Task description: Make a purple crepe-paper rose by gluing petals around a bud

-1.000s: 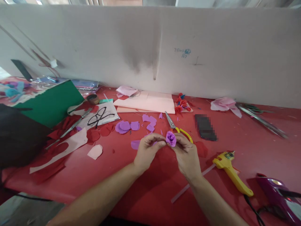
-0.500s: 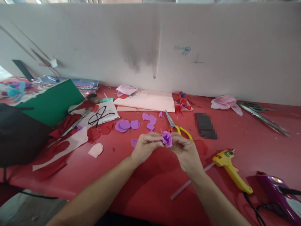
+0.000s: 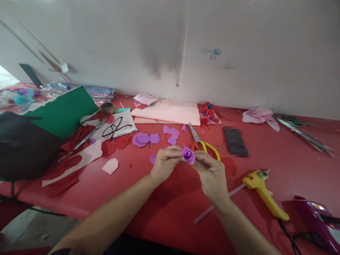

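A small purple rose (image 3: 188,155) with curled petals is held between my two hands, above the red table. My left hand (image 3: 167,161) pinches it from the left, and my right hand (image 3: 211,171) grips its right side. The fingertips behind the rose are partly hidden. Just beyond my hands lie loose purple petals (image 3: 143,139) and more purple cut pieces (image 3: 171,132). Scissors with yellow handles (image 3: 211,147) lie behind my right hand. To the right rests a yellow glue gun (image 3: 265,194) with a clear glue stick (image 3: 204,214) in its back.
Black-framed glasses (image 3: 115,129), red scraps (image 3: 114,146) and pale pink sheets (image 3: 170,111) cover the left and back of the table. Red flowers (image 3: 208,115) sit at the back. A black phone (image 3: 235,141) lies right of the scissors; a purple device (image 3: 316,219) stands far right.
The camera view has shifted slightly, so the table's things appear a little to the right. The rose has tilted a little between my fingers; both hands still hold it.
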A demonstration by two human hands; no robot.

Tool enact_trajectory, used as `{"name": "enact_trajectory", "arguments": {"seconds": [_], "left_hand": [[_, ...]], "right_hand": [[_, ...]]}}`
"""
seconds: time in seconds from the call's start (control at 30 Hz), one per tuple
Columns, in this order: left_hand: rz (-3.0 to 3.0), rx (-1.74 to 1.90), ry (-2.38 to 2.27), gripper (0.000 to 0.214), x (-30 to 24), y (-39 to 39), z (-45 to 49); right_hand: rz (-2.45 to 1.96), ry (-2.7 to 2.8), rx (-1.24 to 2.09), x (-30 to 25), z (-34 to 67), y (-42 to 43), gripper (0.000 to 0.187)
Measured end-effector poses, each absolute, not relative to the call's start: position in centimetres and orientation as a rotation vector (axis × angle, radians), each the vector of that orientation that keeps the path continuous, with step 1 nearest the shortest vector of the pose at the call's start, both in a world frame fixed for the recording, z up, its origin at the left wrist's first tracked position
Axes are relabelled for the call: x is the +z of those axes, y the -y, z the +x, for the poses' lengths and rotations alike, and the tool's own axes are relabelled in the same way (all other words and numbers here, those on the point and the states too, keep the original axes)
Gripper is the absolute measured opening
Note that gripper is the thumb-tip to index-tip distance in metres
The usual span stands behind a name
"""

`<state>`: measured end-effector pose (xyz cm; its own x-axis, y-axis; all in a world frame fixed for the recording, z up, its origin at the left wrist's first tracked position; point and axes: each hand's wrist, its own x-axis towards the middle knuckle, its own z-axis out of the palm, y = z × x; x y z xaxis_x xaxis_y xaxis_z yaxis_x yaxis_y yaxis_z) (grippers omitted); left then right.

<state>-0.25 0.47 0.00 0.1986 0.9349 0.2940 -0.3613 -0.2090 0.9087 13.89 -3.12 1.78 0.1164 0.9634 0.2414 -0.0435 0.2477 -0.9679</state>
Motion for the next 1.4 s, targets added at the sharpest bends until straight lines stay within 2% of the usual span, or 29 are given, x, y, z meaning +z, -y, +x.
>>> {"name": "enact_trajectory", "arguments": {"seconds": [0.17,0.37,0.47,0.63,0.8,0.9,1.4], "left_hand": [[1.18,1.432,-0.674,0.009,-0.1,-0.2,0.0],[1.223,1.446,-0.642,0.006,0.3,-0.2,-0.2],[1.224,1.446,-0.639,0.005,0.3,-0.2,-0.2],[1.156,1.469,-0.629,0.005,0.1,0.0,0.3],[1.117,1.498,-0.648,0.004,-0.4,0.2,0.7],[1.124,1.506,-0.685,0.004,-0.5,0.3,0.7],[1.383,1.54,-0.783,0.013,-0.1,0.0,0.3]], "right_hand": [[-1.046,1.3,0.855,1.8,13.6,3.8,0.011],[-0.944,1.109,1.139,0.9,13.5,3.2,0.006],[-0.964,1.039,1.141,0.6,13.2,3.1,0.007],[-1.075,1.189,0.84,0.8,13.0,3.8,0.006],[-1.091,1.46,0.301,1.1,12.7,4.7,0.022],[-1.056,1.545,0.195,1.3,12.5,4.9,0.028],[-1.039,1.654,0.441,1.0,13.0,4.5,0.05]]}}
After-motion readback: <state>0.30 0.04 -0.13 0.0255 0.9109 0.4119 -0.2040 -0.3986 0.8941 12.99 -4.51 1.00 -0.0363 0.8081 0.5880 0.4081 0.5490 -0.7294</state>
